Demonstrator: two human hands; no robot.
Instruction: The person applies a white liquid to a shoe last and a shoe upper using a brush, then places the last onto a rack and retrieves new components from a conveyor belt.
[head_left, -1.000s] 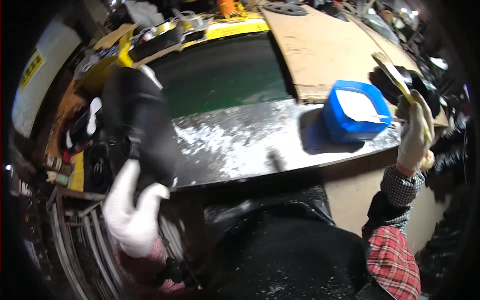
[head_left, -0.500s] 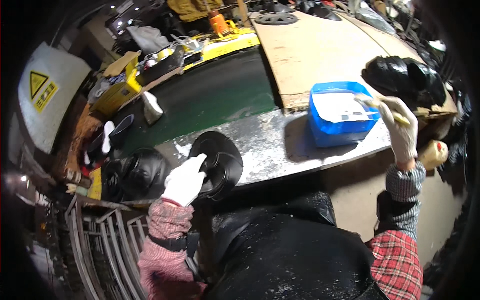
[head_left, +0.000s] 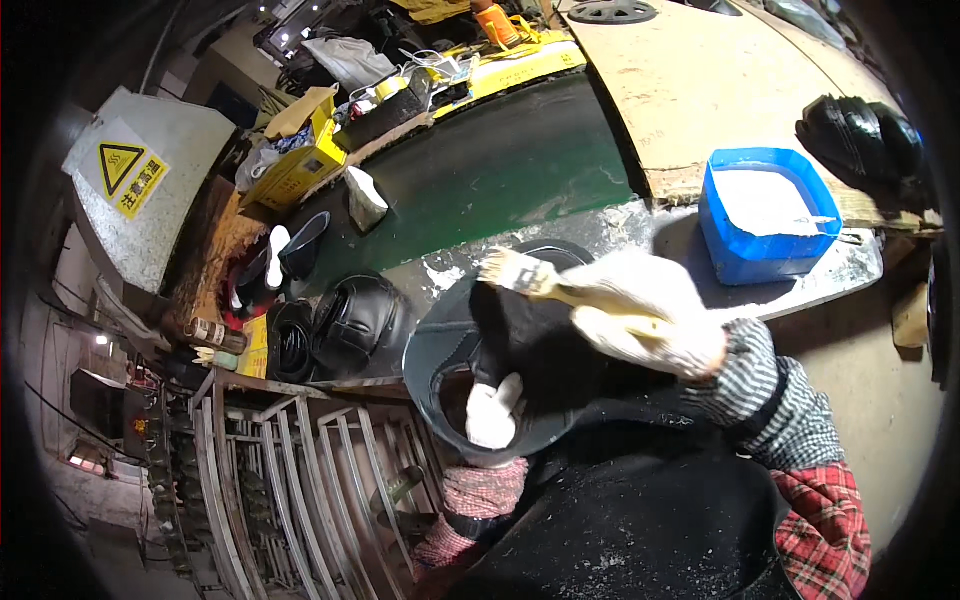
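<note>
In white work gloves, both of my hands are over the near edge of the bench. My left hand [head_left: 492, 412] is closed on a black, curved piece that looks like a shoe upper [head_left: 437, 350], its fingers through the opening. Part of the piece lies in shadow. My right hand [head_left: 650, 315] grips a flat paintbrush [head_left: 540, 281], its pale bristles over the far side of the upper, whether touching I cannot tell. To the right stands a cut-open blue tub [head_left: 765, 255] of white paste, with a thin stick at its rim.
More black uppers [head_left: 355, 322] lie at the bench's left end. Beyond is a dark green belt [head_left: 500, 170] with a pale shoe-shaped piece [head_left: 365, 198] on it. A brown board [head_left: 700, 90] lies far right. Metal racks [head_left: 300, 480] stand below left, beside a grey hood [head_left: 150, 180].
My right hand has brought the brush from the blue tub leftward over the upper. My left hand has raised the upper off the bench toward me. The whole view has shifted.
</note>
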